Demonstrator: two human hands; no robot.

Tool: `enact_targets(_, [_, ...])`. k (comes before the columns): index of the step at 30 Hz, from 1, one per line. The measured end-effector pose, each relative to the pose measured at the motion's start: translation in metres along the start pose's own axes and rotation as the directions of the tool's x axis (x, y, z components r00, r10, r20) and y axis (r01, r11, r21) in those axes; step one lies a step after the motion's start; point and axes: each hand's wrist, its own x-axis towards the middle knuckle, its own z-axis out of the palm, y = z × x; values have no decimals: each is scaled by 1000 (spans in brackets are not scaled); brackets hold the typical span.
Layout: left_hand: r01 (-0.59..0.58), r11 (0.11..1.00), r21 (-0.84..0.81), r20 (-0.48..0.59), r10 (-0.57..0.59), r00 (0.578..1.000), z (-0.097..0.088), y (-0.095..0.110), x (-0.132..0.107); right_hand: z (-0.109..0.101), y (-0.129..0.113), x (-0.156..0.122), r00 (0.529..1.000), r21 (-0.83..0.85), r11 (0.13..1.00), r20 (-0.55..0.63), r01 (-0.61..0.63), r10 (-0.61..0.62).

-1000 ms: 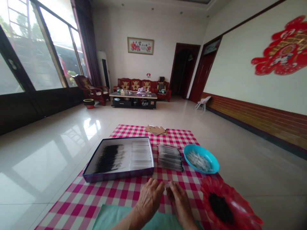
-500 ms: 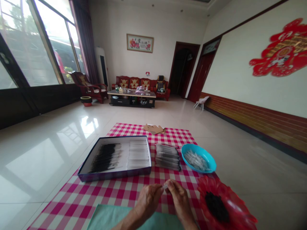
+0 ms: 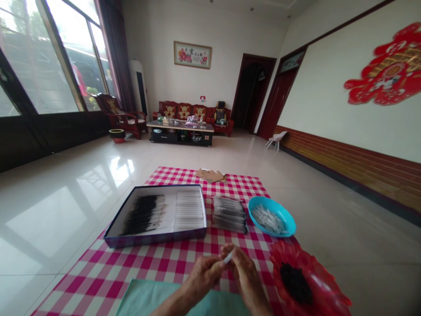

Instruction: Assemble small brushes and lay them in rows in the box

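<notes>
My left hand (image 3: pixel 204 274) and my right hand (image 3: pixel 245 274) meet just above the red-and-white checked cloth (image 3: pixel 171 263), near its front edge. Both pinch a small pale tube-like piece (image 3: pixel 228 257) between their fingertips; it slants up to the right. Beyond the hands lies a shallow dark-rimmed box (image 3: pixel 158 215) holding rows of black-tipped and clear pen-like parts. To its right sits a stack of clear parts (image 3: pixel 229 213), then a blue bowl (image 3: pixel 272 217) of small white pieces. A red flower-shaped dish (image 3: pixel 305 281) with dark bits is at my right.
A teal cloth (image 3: pixel 148 300) lies under my forearms. Brown cardboard scraps (image 3: pixel 211 175) rest at the cloth's far edge. Glossy tiled floor surrounds the cloth. Far back stand a coffee table (image 3: pixel 180 131), a red sofa (image 3: pixel 194 112) and an armchair (image 3: pixel 120 116).
The hands have risen slightly and drawn closer to me, still together. The small pale piece now shows between the fingertips, tilted. The view has shifted a little.
</notes>
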Motion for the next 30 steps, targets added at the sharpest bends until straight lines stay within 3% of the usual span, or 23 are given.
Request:
enact_targets(2, [-111, 938, 330, -126, 160, 979, -1, 3, 6, 4, 11, 4, 997, 96, 995, -71, -37, 44])
enact_targets(5, [-144, 762, 631, -177, 322, 930, 1, 3, 8, 10, 21, 6, 983, 149, 989, -176, -23, 49])
enact_targets(8, [-170, 614, 771, -137, 421, 897, 6, -3, 7, 13, 24, 6, 961, 193, 981, -274, 16, 39])
enact_targets(10, [-187, 617, 765, -128, 429, 894, 9, -5, 7, 13, 24, 5, 945, 239, 971, -322, 21, 58])
enact_targets(13, [-183, 816, 548, -151, 311, 938, 10, -1, 7, 11, 21, 3, 939, 272, 962, -333, 5, 89])
enact_targets(15, [-56, 975, 215, -111, 81, 991, 8, 5, 6, 11, 19, 1, 957, 299, 954, -275, -3, 89])
enact_targets(16, [66, 998, 13, -41, -66, 997, 6, 8, 5, 11, 17, -1, 969, 318, 948, -233, -2, 80])
enact_targets(18, [348, 880, -323, 191, -299, 935, 4, 10, 2, 11, 13, -4, 987, 357, 934, -152, 4, 54])
enact_targets(20, [527, 711, -466, 384, -373, 844, 3, 8, -2, 12, 9, -7, 996, 393, 920, -80, -9, 44])
enact_targets(21, [543, 685, -486, 411, -369, 834, 3, 7, -3, 12, 8, -8, 997, 411, 911, -51, -27, 53])
enact_targets(22, [505, 714, -485, 385, -344, 856, 4, 5, -2, 12, 8, -8, 997, 432, 901, -31, -48, 69])
enact_targets(24, [303, 875, -376, 203, -242, 949, 5, 2, 0, 13, 8, -6, 994, 471, 877, -16, -90, 110])
enact_targets(26, [60, 994, -87, -21, -62, 998, 5, 2, 5, 14, 10, -3, 990, 495, 862, -22, -112, 141])
enact_targets(28, [-50, 969, 240, -155, 89, 984, 4, 3, 9, 16, 13, 0, 988, 477, 873, -51, -106, 149])
enact_targets(30, [-64, 884, 463, -229, 189, 955, 3, 1, 10, 19, 15, 2, 985, 433, 899, -114, -71, 133])
